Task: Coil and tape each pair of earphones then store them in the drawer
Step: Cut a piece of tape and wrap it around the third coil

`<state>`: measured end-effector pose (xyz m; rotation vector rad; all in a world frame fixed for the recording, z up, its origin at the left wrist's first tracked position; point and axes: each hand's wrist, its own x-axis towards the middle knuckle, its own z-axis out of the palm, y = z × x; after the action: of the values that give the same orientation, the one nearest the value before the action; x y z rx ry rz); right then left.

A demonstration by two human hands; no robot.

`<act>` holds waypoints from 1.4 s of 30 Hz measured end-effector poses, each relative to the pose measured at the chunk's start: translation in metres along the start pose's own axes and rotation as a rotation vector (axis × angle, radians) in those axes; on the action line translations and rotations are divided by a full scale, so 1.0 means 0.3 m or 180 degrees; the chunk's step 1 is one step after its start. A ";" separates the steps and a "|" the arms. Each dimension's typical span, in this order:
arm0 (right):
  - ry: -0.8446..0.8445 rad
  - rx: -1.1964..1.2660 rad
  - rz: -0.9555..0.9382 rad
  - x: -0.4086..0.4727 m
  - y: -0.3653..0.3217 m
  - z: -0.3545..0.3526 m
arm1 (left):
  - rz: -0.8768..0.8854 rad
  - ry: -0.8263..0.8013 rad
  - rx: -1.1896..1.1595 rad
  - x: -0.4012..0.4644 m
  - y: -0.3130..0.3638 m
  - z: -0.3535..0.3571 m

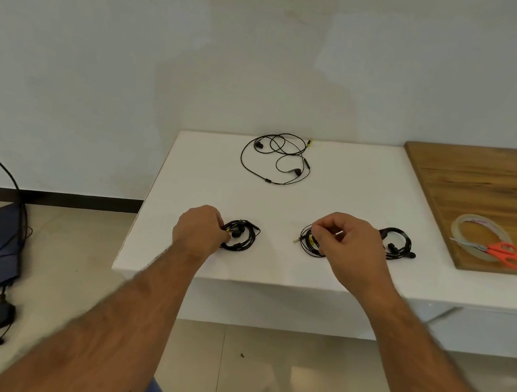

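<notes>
Risk: the left hand (198,232) pinches the left coil (241,234) and the right hand (349,245) pinches the middle coil (310,243), fingers closed on the cord; a loose pinch or weak tape would likely let the loops spring open on lifting. Stock: thin black earphones on the white table (204,186), three coiled near the front edge, including the right coil (397,242). A fourth set (276,158) lies loose and uncoiled near the wall; no drawer in view.

We see three black coiled earphones: left coil (241,235) at seven o'clock, middle coil (310,243), right coil (397,242) at four; loose pair (277,158) at twelve.
</notes>
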<state>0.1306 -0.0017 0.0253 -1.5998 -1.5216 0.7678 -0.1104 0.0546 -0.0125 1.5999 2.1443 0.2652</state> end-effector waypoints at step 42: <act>-0.0624 0.0858 0.0383 -0.001 -0.011 -0.014 | 0.1888 -0.0258 -0.0816 -0.205 0.240 -0.003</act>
<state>0.1325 -0.0026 0.0302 -1.4566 -1.3946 1.1742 -0.0352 0.0190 0.0324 2.0059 1.4584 0.6174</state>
